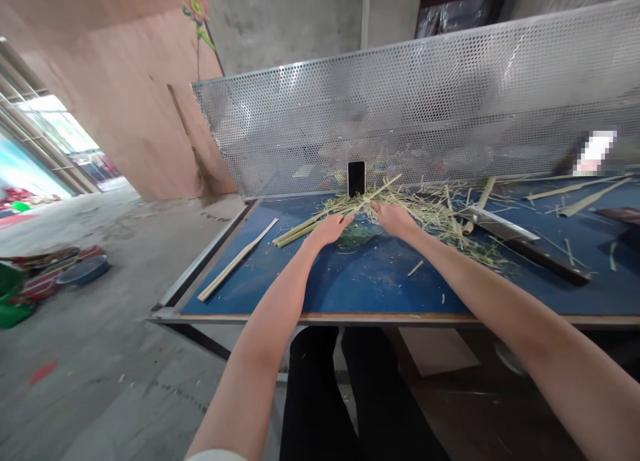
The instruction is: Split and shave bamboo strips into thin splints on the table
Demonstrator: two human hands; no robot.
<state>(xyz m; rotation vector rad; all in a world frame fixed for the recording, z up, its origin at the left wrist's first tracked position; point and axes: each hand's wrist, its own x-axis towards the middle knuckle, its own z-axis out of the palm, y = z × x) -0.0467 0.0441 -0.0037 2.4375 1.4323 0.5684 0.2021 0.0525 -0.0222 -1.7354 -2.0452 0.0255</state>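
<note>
Both your arms reach forward over the tabletop [390, 287]'s near edge, slanting inward so that your hands meet close together toward the far edge. Your left arm runs up and to the right, its forearm passing over the near edge; your left hand [330, 229] lies low with the knuckles up, thumb and fingers pinched on a pale strip [359, 207]. Your right arm comes in long and almost straight from the right, and your right hand [394, 219] is curled, its fingertips closed on the same strip just beside the left ones. The exact finger placement is too small to tell.

The strip lies between your hands, slanting toward the far edge, just in front of an upright phone [356, 179]. Shavings [430, 209] spread along that edge. Beside your left hand lie some stalks [296, 233]; a split stalk [236, 261] slants along the left edge. Right of your right arm, a cleaver [525, 243] points its handle toward the near edge.
</note>
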